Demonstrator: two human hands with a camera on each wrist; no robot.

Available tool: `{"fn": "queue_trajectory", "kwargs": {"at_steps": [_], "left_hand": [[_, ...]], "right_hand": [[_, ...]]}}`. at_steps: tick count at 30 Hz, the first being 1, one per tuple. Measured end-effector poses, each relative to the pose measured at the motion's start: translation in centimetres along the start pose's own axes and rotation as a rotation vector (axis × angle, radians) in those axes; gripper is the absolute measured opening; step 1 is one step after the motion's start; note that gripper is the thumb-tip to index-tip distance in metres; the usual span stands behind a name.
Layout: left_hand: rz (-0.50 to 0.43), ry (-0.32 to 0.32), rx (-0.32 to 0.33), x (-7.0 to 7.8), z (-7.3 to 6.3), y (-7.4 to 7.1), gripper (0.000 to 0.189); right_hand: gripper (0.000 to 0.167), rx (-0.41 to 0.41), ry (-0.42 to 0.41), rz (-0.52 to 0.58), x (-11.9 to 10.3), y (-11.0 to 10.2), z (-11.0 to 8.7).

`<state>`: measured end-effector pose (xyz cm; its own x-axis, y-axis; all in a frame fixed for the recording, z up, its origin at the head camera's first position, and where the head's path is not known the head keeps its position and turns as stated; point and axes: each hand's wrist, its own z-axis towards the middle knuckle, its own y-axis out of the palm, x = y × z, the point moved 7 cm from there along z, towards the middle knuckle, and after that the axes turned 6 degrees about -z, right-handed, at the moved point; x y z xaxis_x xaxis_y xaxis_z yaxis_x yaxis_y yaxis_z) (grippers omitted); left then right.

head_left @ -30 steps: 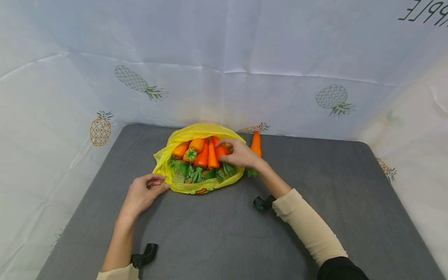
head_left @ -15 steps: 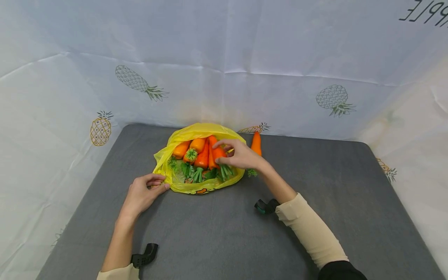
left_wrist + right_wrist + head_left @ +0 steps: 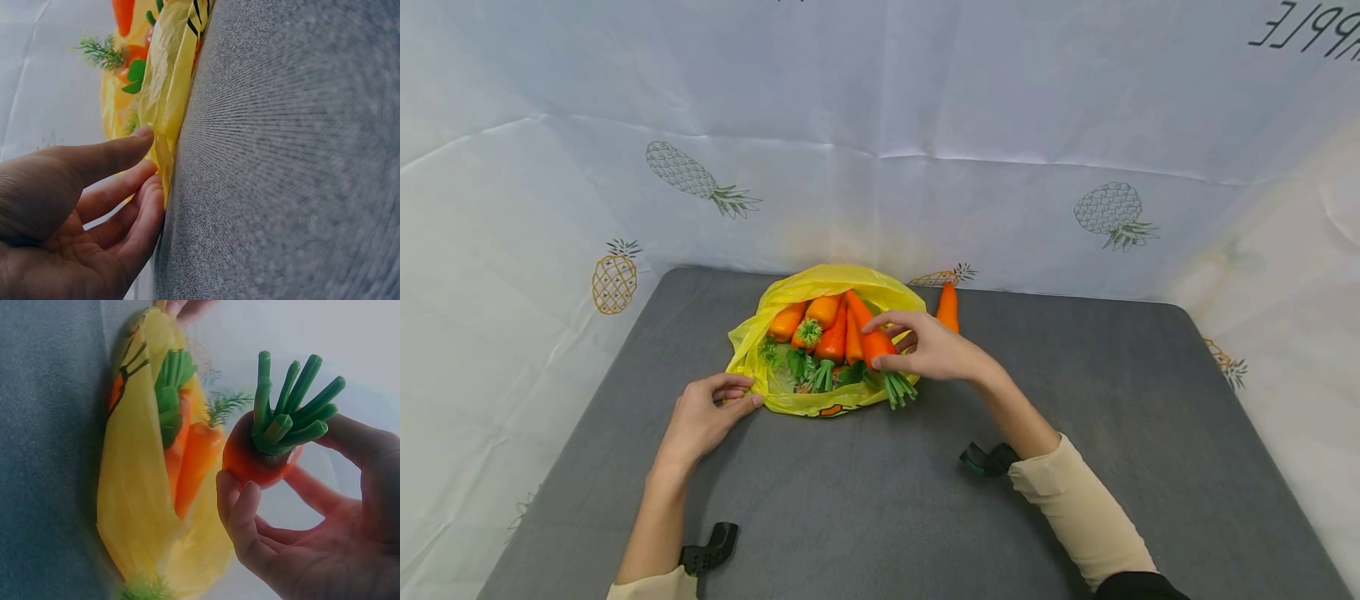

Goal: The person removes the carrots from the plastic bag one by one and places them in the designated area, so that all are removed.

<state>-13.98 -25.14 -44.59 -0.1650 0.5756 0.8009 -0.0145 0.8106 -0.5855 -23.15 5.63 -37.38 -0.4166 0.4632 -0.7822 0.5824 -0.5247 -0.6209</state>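
A yellow plastic bag lies with its mouth spread wide, several orange carrots with green tops inside it. My left hand pinches the bag's left edge between thumb and fingers; the left wrist view shows the thin yellow film at the fingertips. My right hand grips a carrot over the bag's right side. Its cut green stems point toward the right wrist camera, and the fingers wrap its thick end. The carrot's tip still overlaps the other carrots in the head view.
Another carrot lies on the grey table just beyond the bag's right side, partly behind my right hand. A white curtain printed with pineapples hangs behind the table's back edge.
My right hand has drawn the carrot up and toward the right front of the bag, its green stems now over the front rim. The left hand has stayed on the bag's edge.
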Motion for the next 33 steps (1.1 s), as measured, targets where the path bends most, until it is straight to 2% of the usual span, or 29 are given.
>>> {"fn": "queue_trajectory", "kwargs": {"at_steps": [7,14,23,33], "left_hand": [[-0.004,0.006,-0.001,0.0,0.1,-0.1,0.044],[-0.01,0.006,0.001,-0.1,0.1,-0.1,0.042],[-0.006,0.005,0.003,0.0,0.0,-0.2,0.04],[-0.007,-0.001,-0.002,0.0,0.0,0.0,0.041]], "right_hand": [[0.045,0.034,0.021,0.017,-0.4,-1.2,-1.6],[0.047,0.109,0.047,0.011,0.2,-3.9,-3.5],[0.047,0.195,0.118,-0.013,2.3,-7.3,-5.2],[0.048,0.227,0.198,-0.038,5.6,-8.7,-6.3]]}}
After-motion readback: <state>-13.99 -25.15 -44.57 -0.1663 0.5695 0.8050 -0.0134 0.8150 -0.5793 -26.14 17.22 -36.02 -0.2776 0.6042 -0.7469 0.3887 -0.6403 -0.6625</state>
